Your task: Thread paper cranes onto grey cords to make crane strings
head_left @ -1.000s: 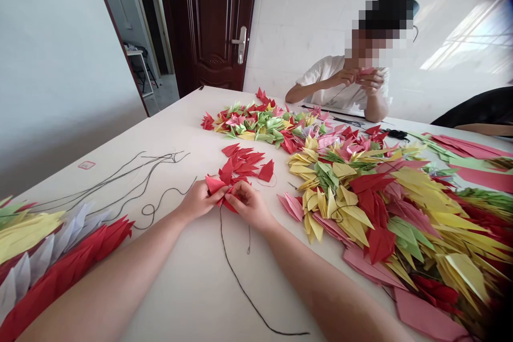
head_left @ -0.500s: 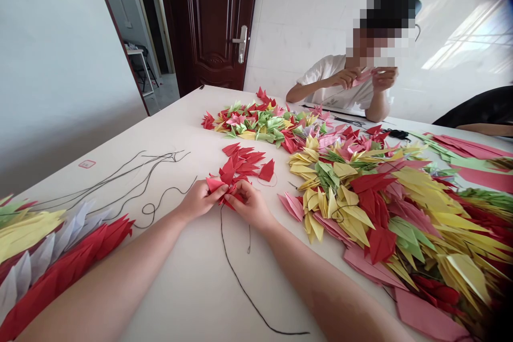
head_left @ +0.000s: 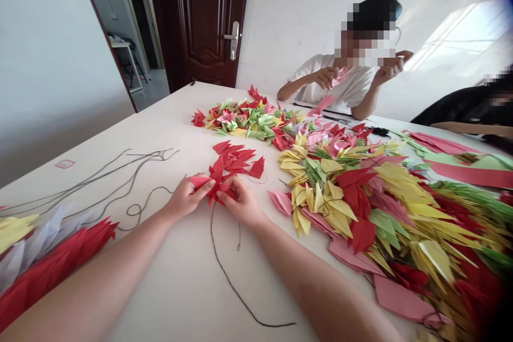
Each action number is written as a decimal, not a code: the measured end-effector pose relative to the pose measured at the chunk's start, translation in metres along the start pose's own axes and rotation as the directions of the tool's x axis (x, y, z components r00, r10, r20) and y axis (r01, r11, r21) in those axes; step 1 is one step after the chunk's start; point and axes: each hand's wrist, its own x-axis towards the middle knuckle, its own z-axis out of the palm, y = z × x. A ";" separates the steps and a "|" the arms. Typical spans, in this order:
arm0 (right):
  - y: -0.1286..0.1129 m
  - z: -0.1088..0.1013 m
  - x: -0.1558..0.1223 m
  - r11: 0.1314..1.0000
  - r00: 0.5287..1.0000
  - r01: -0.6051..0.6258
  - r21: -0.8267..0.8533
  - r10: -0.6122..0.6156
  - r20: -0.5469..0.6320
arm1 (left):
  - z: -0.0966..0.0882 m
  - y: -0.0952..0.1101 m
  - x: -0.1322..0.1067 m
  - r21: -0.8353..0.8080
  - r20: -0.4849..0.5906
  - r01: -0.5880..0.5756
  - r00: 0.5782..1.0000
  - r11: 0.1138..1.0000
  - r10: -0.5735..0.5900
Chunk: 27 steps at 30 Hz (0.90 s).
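My left hand (head_left: 186, 199) is closed in a pinch on a red folded paper crane (head_left: 217, 171). From the other side, my right hand (head_left: 242, 202) grips the same red folds between thumb and fingers. Both hands meet just above the white table, and the fingertips partly hide the paper. A dark cord (head_left: 224, 271) hangs down from the held paper and curves across the tabletop towards the right. Under my right wrist a thin looped thread (head_left: 239, 240) dangles. Just beyond my fingers lies a small heap of red paper cranes (head_left: 237, 159).
A large pile of yellow, red, pink and green folded paper (head_left: 320, 197) covers the right side. More strung rows (head_left: 60, 262) lie at left, near loose dark cords (head_left: 116, 181). Across the table, a person in white (head_left: 320, 72) handles pink paper; another dark-clothed person (head_left: 457, 109) sits at right.
The view has shifted slightly, so the scene sits further left. My hands keep their pinch on the red paper. The person opposite has drawn one hand outward and up, away from the other.
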 end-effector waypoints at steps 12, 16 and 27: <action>0.001 0.002 0.002 0.984 0.997 -0.075 0.160 0.073 0.015 | -0.001 0.001 0.000 -0.021 -0.009 0.006 1.000 1.000 -0.006; 0.001 0.002 0.001 0.980 0.998 -0.056 0.192 0.049 0.041 | -0.001 0.001 -0.002 0.027 0.007 0.007 1.000 1.000 -0.007; 0.001 0.001 0.003 0.961 0.997 -0.074 0.267 0.067 0.034 | -0.001 0.004 0.000 -0.146 -0.075 0.080 0.993 0.986 -0.091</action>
